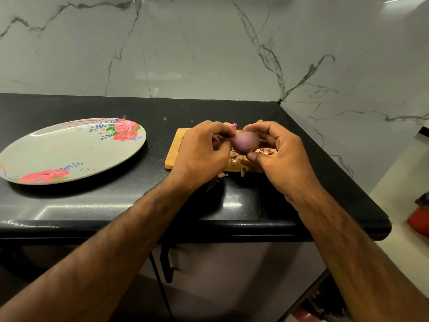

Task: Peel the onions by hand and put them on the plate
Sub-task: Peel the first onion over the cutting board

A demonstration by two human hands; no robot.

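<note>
A small purple onion (245,142) hangs just above a wooden cutting board (174,152). My right hand (282,156) grips it between thumb and curled fingers. My left hand (201,151) pinches a strip of pink skin (231,127) at the onion's left side. Loose skin flakes (235,156) lie on the board beneath the onion. The oval plate (69,151) with red rose prints sits to the left on the black counter and holds no onion.
The black counter (162,201) ends at a rounded front edge and a corner on the right. A marble wall rises behind. Two skin scraps (221,175) lie on the counter by the board's front edge. A red object (419,220) sits beyond the counter, far right.
</note>
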